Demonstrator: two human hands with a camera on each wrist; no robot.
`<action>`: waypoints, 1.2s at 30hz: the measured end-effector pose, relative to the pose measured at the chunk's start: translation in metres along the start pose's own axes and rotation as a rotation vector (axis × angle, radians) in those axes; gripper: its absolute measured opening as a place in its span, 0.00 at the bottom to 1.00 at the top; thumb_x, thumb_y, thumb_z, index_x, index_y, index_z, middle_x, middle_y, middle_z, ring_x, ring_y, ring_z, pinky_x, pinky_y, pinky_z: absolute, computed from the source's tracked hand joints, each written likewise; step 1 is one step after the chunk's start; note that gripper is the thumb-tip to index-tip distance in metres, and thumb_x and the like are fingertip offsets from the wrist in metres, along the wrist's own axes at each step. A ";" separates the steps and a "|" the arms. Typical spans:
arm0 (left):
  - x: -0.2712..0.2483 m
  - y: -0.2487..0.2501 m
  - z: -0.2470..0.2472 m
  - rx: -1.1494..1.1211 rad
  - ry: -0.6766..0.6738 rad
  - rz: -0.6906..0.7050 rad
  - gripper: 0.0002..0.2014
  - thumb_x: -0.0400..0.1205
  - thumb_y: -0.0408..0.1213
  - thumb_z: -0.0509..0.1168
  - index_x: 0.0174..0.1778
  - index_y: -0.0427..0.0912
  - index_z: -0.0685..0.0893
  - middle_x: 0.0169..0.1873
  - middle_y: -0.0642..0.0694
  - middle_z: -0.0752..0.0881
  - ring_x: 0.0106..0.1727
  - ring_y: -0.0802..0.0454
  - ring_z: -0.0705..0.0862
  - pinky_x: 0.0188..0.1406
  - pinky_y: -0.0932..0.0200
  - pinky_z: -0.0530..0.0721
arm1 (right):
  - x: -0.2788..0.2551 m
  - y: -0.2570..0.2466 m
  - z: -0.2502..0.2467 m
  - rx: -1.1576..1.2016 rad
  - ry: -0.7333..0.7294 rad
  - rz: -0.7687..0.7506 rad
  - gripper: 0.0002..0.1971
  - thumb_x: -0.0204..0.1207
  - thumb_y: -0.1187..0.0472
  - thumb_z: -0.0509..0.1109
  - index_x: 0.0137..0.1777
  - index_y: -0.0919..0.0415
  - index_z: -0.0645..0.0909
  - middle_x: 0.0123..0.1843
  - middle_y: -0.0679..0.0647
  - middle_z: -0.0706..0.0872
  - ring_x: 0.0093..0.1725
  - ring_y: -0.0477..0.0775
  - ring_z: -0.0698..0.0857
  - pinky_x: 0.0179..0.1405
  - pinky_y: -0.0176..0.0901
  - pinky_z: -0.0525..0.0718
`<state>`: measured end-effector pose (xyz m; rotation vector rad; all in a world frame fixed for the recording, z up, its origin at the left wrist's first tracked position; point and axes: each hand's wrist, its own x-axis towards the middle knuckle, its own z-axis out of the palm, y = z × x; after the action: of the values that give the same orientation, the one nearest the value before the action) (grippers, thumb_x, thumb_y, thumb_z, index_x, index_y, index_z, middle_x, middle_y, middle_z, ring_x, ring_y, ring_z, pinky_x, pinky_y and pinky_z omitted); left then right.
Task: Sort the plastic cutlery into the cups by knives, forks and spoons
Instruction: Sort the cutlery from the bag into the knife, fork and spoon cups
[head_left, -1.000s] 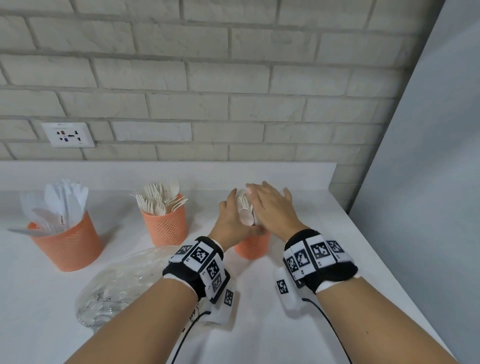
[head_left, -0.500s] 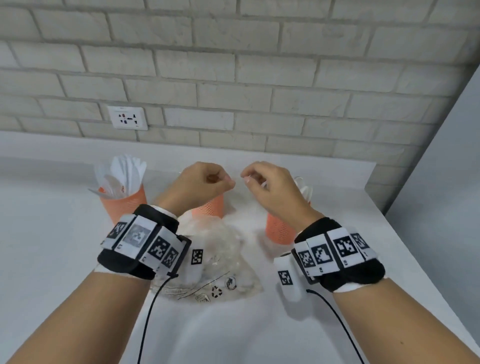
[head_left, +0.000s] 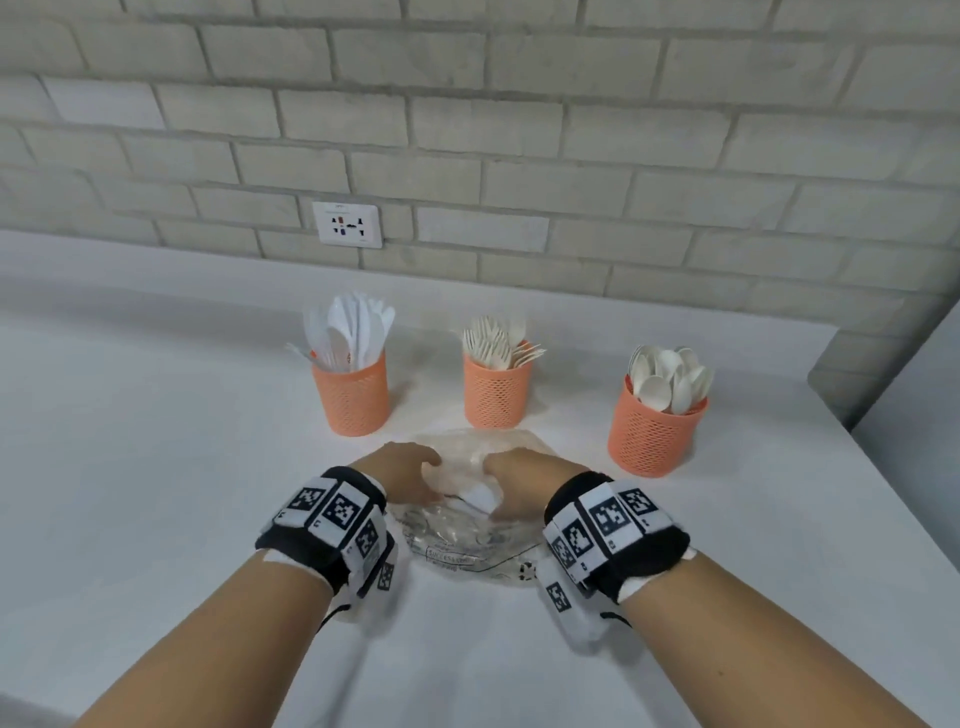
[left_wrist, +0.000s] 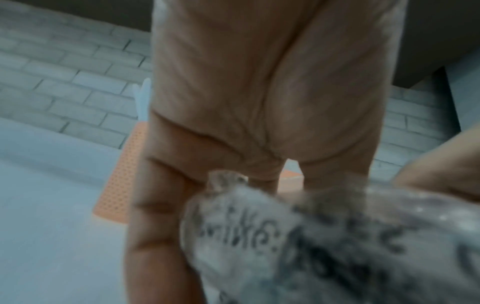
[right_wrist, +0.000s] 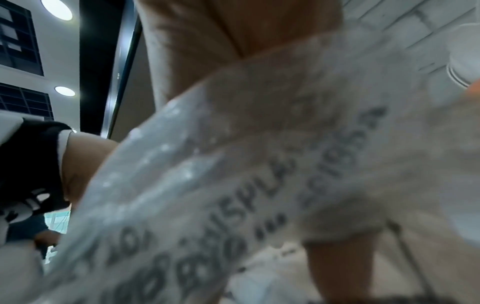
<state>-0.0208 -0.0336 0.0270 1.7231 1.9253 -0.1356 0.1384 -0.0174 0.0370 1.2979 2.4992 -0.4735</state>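
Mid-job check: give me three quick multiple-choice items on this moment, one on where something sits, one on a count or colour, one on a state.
1. Which orange cup holds the spoons?
A. the left one
B. the middle one
C. the right one

2. How many orange cups stand on the counter?
A. two
B. three
C. four

3. What are both hands doing?
A. gripping the clear plastic bag
B. lifting a cup
C. resting flat on the bare counter

Answers:
1 C: rounded bowls stick out of the spoon cup at the right, with the fork cup in the middle and the knife cup at the left.
2 B: those three are all that show on the counter.
3 A: the left hand and right hand gather the plastic bag.
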 end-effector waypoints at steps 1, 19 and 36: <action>0.000 -0.002 0.002 -0.035 -0.020 0.005 0.31 0.80 0.39 0.65 0.79 0.51 0.62 0.77 0.45 0.68 0.69 0.45 0.76 0.60 0.56 0.79 | -0.001 -0.002 -0.001 -0.023 -0.037 0.008 0.23 0.78 0.59 0.67 0.71 0.68 0.71 0.67 0.63 0.81 0.64 0.61 0.80 0.59 0.47 0.78; -0.009 -0.030 0.003 -0.325 0.069 0.303 0.44 0.72 0.27 0.68 0.81 0.53 0.55 0.70 0.40 0.72 0.67 0.42 0.75 0.65 0.49 0.79 | 0.002 -0.003 0.024 0.108 0.046 0.165 0.25 0.73 0.67 0.68 0.70 0.64 0.68 0.61 0.60 0.83 0.57 0.59 0.82 0.49 0.41 0.78; -0.007 -0.039 -0.008 -0.438 0.597 0.553 0.22 0.69 0.13 0.55 0.46 0.43 0.79 0.55 0.43 0.75 0.51 0.49 0.75 0.38 0.74 0.72 | -0.002 0.009 0.024 0.553 0.257 -0.027 0.26 0.75 0.57 0.70 0.73 0.57 0.71 0.70 0.52 0.80 0.68 0.52 0.78 0.71 0.48 0.75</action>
<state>-0.0597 -0.0430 0.0260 2.0293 1.5736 1.0228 0.1491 -0.0242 0.0146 1.6005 2.7021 -1.1312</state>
